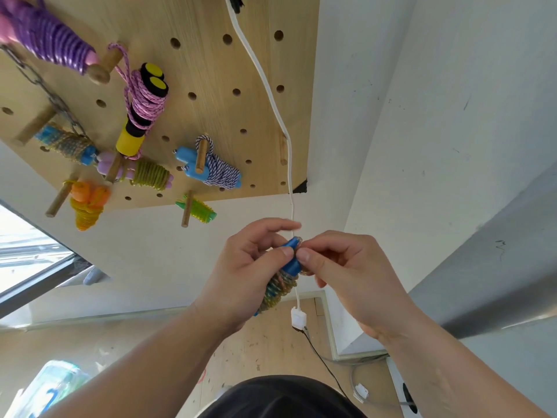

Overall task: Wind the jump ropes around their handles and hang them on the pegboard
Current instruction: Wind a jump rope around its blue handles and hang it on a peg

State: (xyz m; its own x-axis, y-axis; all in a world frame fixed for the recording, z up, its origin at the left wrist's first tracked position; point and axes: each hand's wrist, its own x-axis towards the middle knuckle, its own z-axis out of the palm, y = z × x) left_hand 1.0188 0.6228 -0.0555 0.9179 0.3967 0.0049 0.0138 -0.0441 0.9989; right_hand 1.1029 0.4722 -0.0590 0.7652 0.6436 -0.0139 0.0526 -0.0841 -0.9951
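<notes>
holding a wound jump rope [278, 289] up before the wall, below the pegboard [211, 55], the person has both hands on it in the head view. the left hand [241, 276] is curled round the bundle, with its thumb pressed on the blue handles [291, 257] and its index finger stretched out above them. the right hand [355, 279] pinches the top of the same handles between thumb and forefinger; whether a rope end lies under those fingertips is too small to tell. the multicoloured cord is coiled tight about the lower part of the handles.

on the pegboard, well apart from the hands, other bundles hang from wooden pegs: a purple rope [51, 34] at the upper left, a pink rope [144, 107] on yellow and black handles, a blue-and-white rope [220, 168] on light blue handles, a green rope [200, 211] by the bottom edge, and an orange rope [87, 203] at the lower left. a white cable [265, 82] runs down the board's right side and passes behind the hands to a small plug [298, 319].
</notes>
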